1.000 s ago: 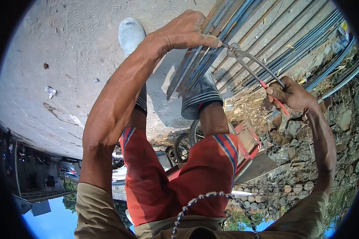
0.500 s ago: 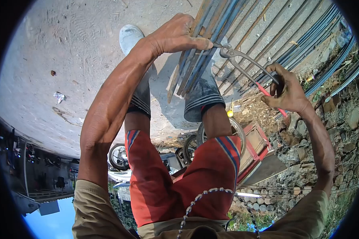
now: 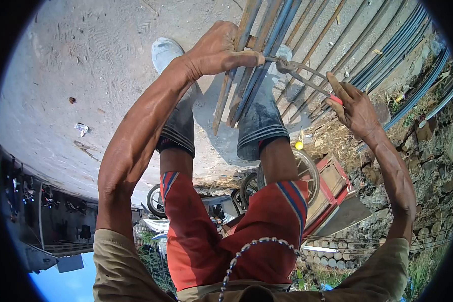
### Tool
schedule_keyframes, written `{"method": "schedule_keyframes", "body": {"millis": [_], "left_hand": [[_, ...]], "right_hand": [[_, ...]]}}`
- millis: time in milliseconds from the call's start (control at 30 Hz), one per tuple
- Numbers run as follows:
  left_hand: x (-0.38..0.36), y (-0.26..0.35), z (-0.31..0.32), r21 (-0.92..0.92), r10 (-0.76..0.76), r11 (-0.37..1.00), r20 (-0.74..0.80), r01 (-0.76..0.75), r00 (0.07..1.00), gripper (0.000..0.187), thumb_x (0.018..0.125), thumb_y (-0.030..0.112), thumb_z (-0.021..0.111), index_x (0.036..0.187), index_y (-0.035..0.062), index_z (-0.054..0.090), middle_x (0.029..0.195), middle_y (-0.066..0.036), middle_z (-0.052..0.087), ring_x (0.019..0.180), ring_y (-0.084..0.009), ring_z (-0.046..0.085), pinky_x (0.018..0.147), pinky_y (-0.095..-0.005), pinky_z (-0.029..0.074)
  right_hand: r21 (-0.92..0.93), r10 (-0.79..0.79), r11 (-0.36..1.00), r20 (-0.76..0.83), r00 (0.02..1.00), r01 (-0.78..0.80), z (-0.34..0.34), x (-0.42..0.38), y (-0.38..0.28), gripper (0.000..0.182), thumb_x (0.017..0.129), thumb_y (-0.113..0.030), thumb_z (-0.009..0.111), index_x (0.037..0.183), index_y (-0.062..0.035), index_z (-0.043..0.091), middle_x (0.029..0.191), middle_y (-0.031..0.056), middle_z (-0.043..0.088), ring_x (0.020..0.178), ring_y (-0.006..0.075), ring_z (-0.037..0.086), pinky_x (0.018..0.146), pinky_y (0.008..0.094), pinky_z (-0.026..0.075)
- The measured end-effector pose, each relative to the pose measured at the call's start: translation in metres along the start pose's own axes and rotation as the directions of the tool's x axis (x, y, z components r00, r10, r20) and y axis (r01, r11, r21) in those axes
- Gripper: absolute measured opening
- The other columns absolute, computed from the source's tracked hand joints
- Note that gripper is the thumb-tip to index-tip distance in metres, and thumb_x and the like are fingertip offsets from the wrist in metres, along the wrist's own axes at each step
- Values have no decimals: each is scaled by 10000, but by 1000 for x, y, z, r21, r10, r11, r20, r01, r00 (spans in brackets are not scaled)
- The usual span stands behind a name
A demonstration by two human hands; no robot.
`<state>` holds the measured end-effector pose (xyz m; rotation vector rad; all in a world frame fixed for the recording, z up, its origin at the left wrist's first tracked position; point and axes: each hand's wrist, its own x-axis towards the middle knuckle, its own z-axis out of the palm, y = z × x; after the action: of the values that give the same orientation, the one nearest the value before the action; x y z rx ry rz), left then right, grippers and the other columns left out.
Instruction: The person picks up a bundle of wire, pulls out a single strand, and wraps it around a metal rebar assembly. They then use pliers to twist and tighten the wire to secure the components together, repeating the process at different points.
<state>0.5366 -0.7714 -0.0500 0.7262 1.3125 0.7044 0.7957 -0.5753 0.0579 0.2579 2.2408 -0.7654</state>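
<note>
My left hand (image 3: 224,53) is closed round a bundle of steel bars (image 3: 256,65), its thumb stretched across them and its fingers largely hidden. Beside the thumb tip, the jaws of a pair of pincers (image 3: 302,73) meet what looks like a short bit of wire at the bars. My right hand (image 3: 355,108) is closed on the pincers' handles, one of which shows a red sleeve. The bars slant down between my boots (image 3: 261,118).
More steel bars (image 3: 332,50) lie in rows on the dusty ground (image 3: 85,55). Bent blue-grey rods (image 3: 407,55) curve at the right by a stone wall (image 3: 382,196). A red cart (image 3: 327,186) and a motorcycle wheel (image 3: 156,201) stand behind my legs.
My right hand has closed round the pincers' handles, which have come closer together. The pincers have turned flatter, and the bars have shifted slightly.
</note>
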Motion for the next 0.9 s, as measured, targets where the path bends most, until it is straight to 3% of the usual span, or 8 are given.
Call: {"method": "schedule_keyframes", "body": {"millis": [300, 467, 500, 600, 667, 733, 767, 900], "left_hand": [[4, -4, -4, 7, 76, 997, 0, -76, 997, 349, 678, 334, 675, 734, -10, 650, 595, -28, 517, 560, -125, 465, 503, -293, 352], [-2, 13, -3, 3, -18, 1000, 51, 18, 999, 302, 690, 289, 686, 764, -2, 651, 606, -20, 519, 585, -122, 482, 533, -285, 376], [-2, 6, 0, -21, 102, 995, 10, -102, 995, 289, 689, 272, 693, 799, 7, 656, 621, -24, 537, 611, -123, 508, 564, -280, 404], [-3, 10, 4, -57, -49, 997, 24, 51, 998, 312, 687, 288, 702, 812, 6, 656, 650, -36, 562, 632, -128, 531, 584, -283, 424], [-1, 7, 1, -85, 1, 996, 38, 2, 999, 327, 687, 302, 705, 803, 1, 653, 657, -42, 569, 638, -135, 538, 583, -286, 426], [-4, 4, -2, -117, -5, 993, 41, 10, 999, 339, 687, 314, 705, 794, -3, 650, 661, -45, 572, 642, -140, 541, 583, -288, 426], [-6, 4, -3, -134, -32, 990, 45, 38, 998, 343, 686, 319, 704, 789, -4, 649, 662, -45, 571, 643, -142, 541, 585, -288, 425], [-3, 8, -5, -127, -24, 992, 29, 27, 999, 346, 673, 339, 694, 756, 7, 646, 652, -44, 564, 639, -144, 535, 599, -298, 413]], "right_hand": [[72, -115, 989, -166, 979, 129, 50, 19, 25, 644, 835, -319, 604, 1378, -79, 351, 851, 128, 535, 741, 320, 564, 659, 392, 486], [29, 36, 999, -120, 992, -32, 20, -5, -9, 596, 876, -365, 538, 1371, -80, 369, 822, 121, 526, 703, 312, 551, 623, 402, 476], [5, 82, 997, -116, 990, -82, 6, -13, -21, 584, 888, -379, 518, 1369, -81, 375, 813, 121, 525, 693, 309, 549, 612, 404, 474], [10, 204, 979, 84, 975, -206, -38, -21, -47, 503, 925, -393, 471, 1298, -56, 465, 723, 125, 535, 624, 302, 546, 584, 409, 469], [72, 276, 948, 305, 911, -311, -77, -8, -57, 476, 940, -412, 445, 1191, -19, 543, 634, 122, 536, 546, 284, 537, 550, 408, 463], [177, 275, 873, 592, 758, -455, -107, 21, -56, 527, 948, -452, 421, 1046, 27, 617, 539, 113, 527, 448, 253, 520, 500, 404, 453], [249, 287, 769, 689, 666, -589, -106, 24, -46, 645, 931, -544, 393, 826, 41, 645, 480, 87, 518, 367, 180, 483, 389, 360, 437], [371, 120, 159, 912, 391, -915, -111, 34, -29, 705, 932, -569, 343, 786, 50, 648, 475, 84, 533, 367, 131, 540, 314, 246, 482]]}}
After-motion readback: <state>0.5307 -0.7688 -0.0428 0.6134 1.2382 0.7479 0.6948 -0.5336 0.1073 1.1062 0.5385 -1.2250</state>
